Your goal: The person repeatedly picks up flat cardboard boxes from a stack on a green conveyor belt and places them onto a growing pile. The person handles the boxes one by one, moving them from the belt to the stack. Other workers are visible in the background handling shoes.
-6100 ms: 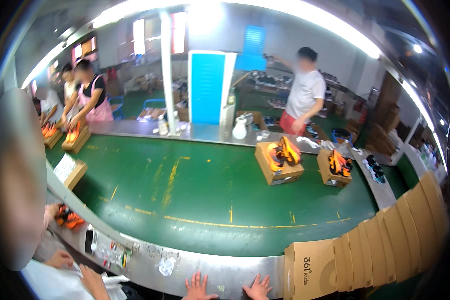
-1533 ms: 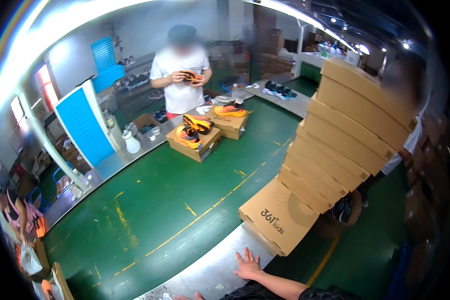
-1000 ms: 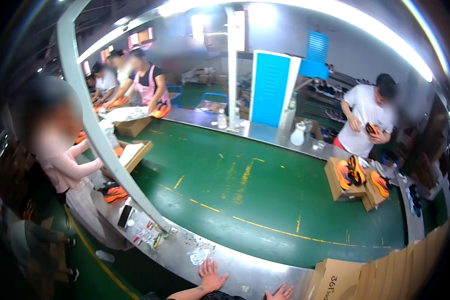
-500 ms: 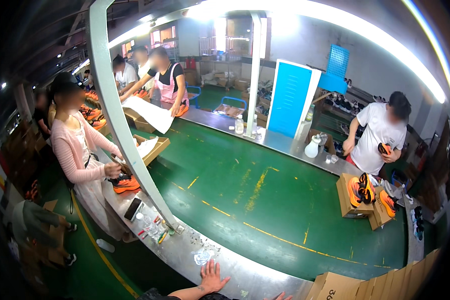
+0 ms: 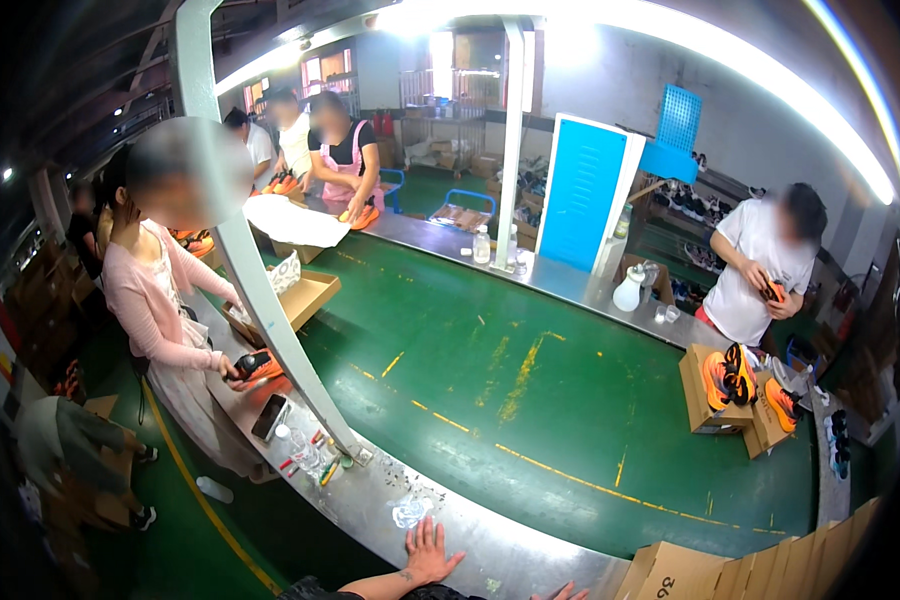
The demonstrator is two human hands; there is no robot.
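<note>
My left hand [image 5: 428,556] lies flat on the metal ledge [image 5: 500,540], fingers spread and holding nothing. Just beyond its fingertips is a crumpled, pale piece of plastic or paper [image 5: 409,513]. Only the fingers of my right hand [image 5: 562,592] show at the lower edge, stretched out on the ledge; the rest is cut off. Nearest to that hand stands a row of brown cardboard boxes [image 5: 660,572].
A green conveyor belt [image 5: 450,360] curves past the ledge. A grey post [image 5: 270,310] rises at left, near a phone [image 5: 269,416] and bottle [image 5: 288,440]. Co-workers handle orange shoes at left and right; open boxes with orange shoes [image 5: 717,380] sit at right.
My hands stay in place. The co-worker at left leans forward, grasping an orange shoe and reaching to the open box. The one at right brings both hands to a shoe.
</note>
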